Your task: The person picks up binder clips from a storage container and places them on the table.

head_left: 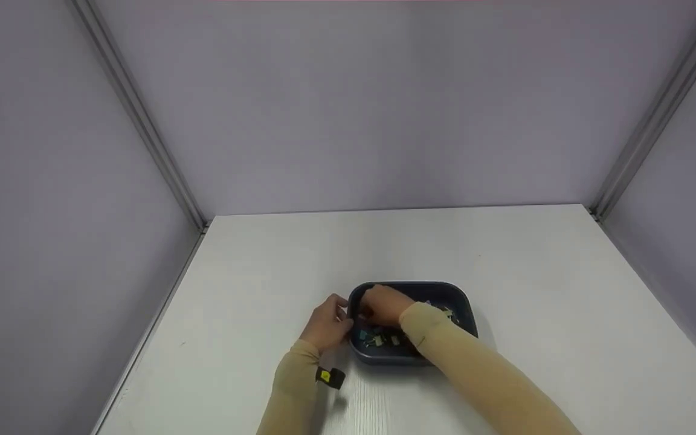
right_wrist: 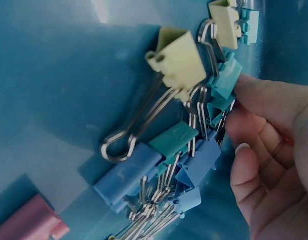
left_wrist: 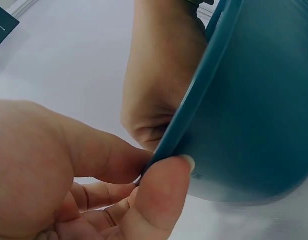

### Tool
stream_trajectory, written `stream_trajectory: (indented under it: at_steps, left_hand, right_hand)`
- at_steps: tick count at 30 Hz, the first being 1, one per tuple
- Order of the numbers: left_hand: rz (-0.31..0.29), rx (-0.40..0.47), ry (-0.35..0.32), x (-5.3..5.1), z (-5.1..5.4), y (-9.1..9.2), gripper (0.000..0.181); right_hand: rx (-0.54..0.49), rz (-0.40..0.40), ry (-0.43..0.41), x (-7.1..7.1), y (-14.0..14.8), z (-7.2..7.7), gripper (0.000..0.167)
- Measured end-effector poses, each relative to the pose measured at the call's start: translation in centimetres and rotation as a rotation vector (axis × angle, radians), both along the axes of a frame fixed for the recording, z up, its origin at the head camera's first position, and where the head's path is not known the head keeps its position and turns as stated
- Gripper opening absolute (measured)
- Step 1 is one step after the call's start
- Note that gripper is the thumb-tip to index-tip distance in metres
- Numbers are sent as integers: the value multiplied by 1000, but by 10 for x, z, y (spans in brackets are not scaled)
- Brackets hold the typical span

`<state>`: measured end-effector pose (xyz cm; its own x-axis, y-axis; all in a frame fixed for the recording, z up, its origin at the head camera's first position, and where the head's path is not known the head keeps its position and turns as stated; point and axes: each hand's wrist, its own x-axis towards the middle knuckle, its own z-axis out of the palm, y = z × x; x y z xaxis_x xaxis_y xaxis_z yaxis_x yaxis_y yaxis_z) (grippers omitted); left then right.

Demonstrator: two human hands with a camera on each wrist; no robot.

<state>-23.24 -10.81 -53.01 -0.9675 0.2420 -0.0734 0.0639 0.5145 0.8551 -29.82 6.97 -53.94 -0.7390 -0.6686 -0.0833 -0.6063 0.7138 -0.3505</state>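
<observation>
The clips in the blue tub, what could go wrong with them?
Two things might happen. The clips lie heaped with their metal handles crossing, so lifting one could drag another along. And the left fingers pinch the rim of the blue tub while the right fingers are down among the clips, so a hard tug could perhaps slide or tip the tub and spill some.
</observation>
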Motion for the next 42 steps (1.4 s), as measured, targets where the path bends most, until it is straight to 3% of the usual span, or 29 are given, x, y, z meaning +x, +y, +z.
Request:
stream_trajectory:
  at_steps: [10, 15, 23, 32, 38, 42]
  left_hand:
    - [-14, -7, 12, -4, 1, 5, 26]
    - [-19, -1, 18, -8, 3, 5, 25]
    - [12, 3, -17, -4, 1, -3, 27]
    - [9, -32, -1, -8, 5, -2, 28]
    - [26, -34, -9, -9, 7, -1, 29]
    - [29, -42, 7, -9, 6, 1, 29]
  right_hand:
    - [2, -17, -5, -2, 4, 2, 5]
    - [-24, -49, -18, -3, 5, 13, 8]
    - [-99, 48, 74, 2, 14, 40, 11]
    - [-217, 21, 212, -3, 64, 78, 12]
    - [-317, -90, 258, -12, 114, 89, 9]
    - [-345, -166, 280, -14, 151, 89, 10]
